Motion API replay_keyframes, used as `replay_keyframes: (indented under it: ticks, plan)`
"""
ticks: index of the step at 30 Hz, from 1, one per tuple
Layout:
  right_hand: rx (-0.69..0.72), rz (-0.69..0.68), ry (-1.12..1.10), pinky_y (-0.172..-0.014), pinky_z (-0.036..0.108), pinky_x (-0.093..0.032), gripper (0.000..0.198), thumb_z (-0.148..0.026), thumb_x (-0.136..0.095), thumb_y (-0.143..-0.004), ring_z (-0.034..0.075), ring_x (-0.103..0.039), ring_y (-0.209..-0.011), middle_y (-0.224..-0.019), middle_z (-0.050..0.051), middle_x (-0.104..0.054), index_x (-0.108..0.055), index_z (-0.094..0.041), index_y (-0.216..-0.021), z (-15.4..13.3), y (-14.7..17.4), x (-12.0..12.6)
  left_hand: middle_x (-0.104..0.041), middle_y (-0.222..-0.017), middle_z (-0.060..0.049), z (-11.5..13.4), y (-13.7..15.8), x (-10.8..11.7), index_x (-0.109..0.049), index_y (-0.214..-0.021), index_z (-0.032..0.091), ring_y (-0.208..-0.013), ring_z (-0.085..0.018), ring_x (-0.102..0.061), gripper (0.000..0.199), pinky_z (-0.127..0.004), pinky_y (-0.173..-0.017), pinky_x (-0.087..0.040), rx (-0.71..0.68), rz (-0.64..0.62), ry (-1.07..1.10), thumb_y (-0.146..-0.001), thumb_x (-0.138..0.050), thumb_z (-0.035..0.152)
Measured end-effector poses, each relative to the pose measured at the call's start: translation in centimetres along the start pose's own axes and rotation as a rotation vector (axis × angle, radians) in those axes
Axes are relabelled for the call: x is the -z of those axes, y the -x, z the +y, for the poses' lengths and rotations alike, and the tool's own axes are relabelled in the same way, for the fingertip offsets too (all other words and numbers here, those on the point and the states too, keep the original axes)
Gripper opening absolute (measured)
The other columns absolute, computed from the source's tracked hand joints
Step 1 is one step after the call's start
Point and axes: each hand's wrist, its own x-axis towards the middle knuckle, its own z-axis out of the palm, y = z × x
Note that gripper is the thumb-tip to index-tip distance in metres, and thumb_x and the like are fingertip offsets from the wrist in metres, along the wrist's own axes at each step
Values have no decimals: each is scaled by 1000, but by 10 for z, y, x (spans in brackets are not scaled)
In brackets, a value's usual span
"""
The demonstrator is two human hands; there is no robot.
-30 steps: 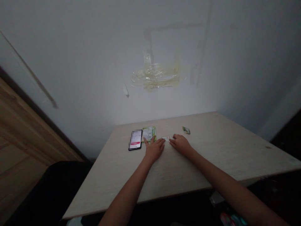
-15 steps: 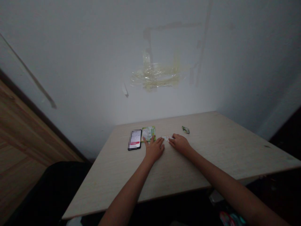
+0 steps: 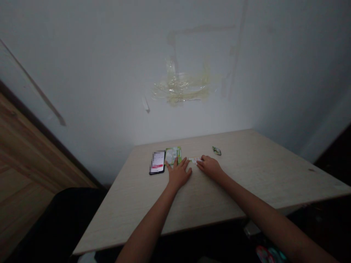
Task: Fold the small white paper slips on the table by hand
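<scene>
My left hand (image 3: 178, 174) lies on the table with its fingers spread, the tips at the lower edge of a flat green-and-white printed packet (image 3: 172, 155). To its right is a small white printed strip (image 3: 195, 159), lying flat between my two hands. My right hand (image 3: 210, 166) is closed, thumb and fingers gripping the strip's right end. Whether a left fingertip touches the strip's left end I cannot tell. A phone (image 3: 157, 162) with a lit screen lies left of the green packet.
A small crumpled green wrapper (image 3: 216, 150) sits beyond my right hand on the pale wooden table (image 3: 131, 204). Behind the table rises a wall with strips of clear tape (image 3: 181, 89). A wooden door or panel (image 3: 24, 146) stands at the left.
My left hand's fingers have spread a little and shifted slightly left, showing more of the strip's left end. The right hand stays in place on the strip.
</scene>
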Motion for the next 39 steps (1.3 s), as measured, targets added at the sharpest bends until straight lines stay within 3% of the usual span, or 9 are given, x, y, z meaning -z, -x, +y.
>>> replay_keyframes:
  ticks: [11,18,23,39]
  plan:
    - [3,41,-7,-81,29,-42,40,-43,-36,-100,21,-57,-98,-108,11,-63,-68,-26,-117,1,2,-1,-41,-154,2,1,-1,3,-47,-140,40,-145,-34,-25,51,-77,-109,4,17,-5,-14,-91,-41,53]
    - [4,67,-30,-83,30,-41,41,-43,-36,-101,21,-57,-96,-107,11,-63,-69,-25,-117,2,3,-3,-50,-148,-1,4,1,8,-47,-139,39,-138,-34,-34,47,-79,-108,-1,-38,-5,-9,-93,-46,47]
    - [11,54,-49,-85,30,-40,39,-42,-39,-100,21,-56,-98,-108,11,-62,-69,-25,-118,4,2,-6,-57,-141,2,1,1,6,-52,-135,42,-138,-34,-34,41,-80,-108,1,-100,-25,23,-95,-42,45]
    - [21,59,-71,-88,30,-40,38,-41,-40,-100,21,-55,-99,-108,12,-61,-70,-23,-116,5,0,-8,-56,-142,2,3,0,5,-50,-136,42,-144,-35,-28,45,-76,-110,8,-120,0,-8,-93,-41,46]
